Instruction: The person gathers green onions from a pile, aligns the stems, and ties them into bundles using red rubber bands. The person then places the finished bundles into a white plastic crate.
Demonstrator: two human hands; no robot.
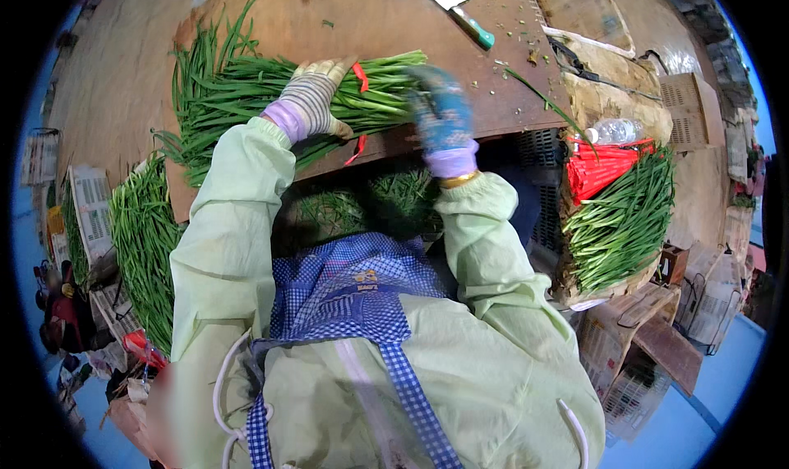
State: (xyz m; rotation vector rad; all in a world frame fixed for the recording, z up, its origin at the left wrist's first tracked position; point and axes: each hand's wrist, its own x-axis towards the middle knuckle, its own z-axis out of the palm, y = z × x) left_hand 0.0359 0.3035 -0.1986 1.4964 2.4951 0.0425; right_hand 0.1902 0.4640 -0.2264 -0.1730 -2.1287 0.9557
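A bundle of green garlic chives (246,93) lies on the brown wooden table (382,13), its pale cut ends pointing right. A red tie (360,77) crosses the stalks near those ends, and a red tip hangs at the table's front edge. My left hand (314,96), in a striped glove, grips the bundle just left of the tie, thumb at the near side. My right hand (441,108), in a blue patterned glove, is blurred at the cut ends; its fingers are curled, and whether they hold any stalks cannot be told.
A cleaver (453,0) with a green handle lies at the table's far side, among scraps. Right of the table, red strips (601,170), more chives (622,222) and a plastic bottle (616,131) rest together. Another chive pile (145,247) stands at left, near plastic crates (92,210).
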